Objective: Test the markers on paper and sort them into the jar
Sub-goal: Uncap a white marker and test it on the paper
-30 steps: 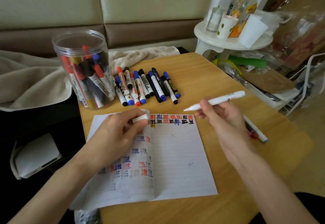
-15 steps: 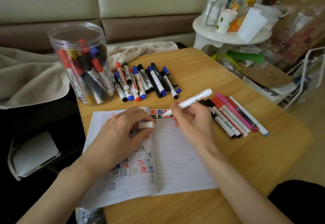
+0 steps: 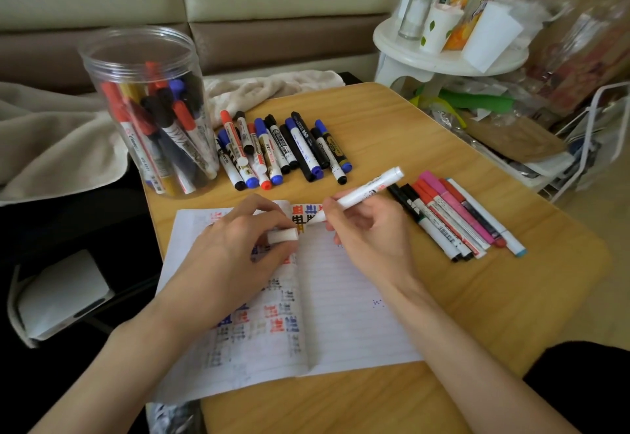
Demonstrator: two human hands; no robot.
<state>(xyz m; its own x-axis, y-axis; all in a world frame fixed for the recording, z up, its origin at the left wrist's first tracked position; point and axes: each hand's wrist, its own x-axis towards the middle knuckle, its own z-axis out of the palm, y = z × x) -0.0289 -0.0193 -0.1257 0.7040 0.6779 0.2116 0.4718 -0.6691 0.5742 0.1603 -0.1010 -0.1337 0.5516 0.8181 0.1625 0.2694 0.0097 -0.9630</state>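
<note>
Right hand (image 3: 368, 229) is wrapped round the white marker (image 3: 361, 191), fingers and thumb clamped low on the barrel close to the nib. The nib end is down at the far edge of the paper (image 3: 344, 297), next to the row of coloured test marks; whether it touches the sheet I can't tell. Left hand (image 3: 231, 246) rests on the left page and pinches the marker's white cap (image 3: 282, 236) between thumb and fingers.

Step in hand, likely: test stroke, not yet capped or sorted.

The jar (image 3: 150, 109) stands at the far left of the table (image 3: 409, 109), open-topped, already crowded with markers. One loose batch (image 3: 283, 150) lies just right of it, another batch (image 3: 456, 219) near the right hand.

Handling guess: the marker is light, stiff, smooth plastic. It will roll if laid down, so keep it pinched. Low grip suits writing; mid-barrel is better for the drop into the jar. The cap is small and easy to fumble — push it on straight. The jar looks like thin clear plastic, may tip if knocked at the rim.
</note>
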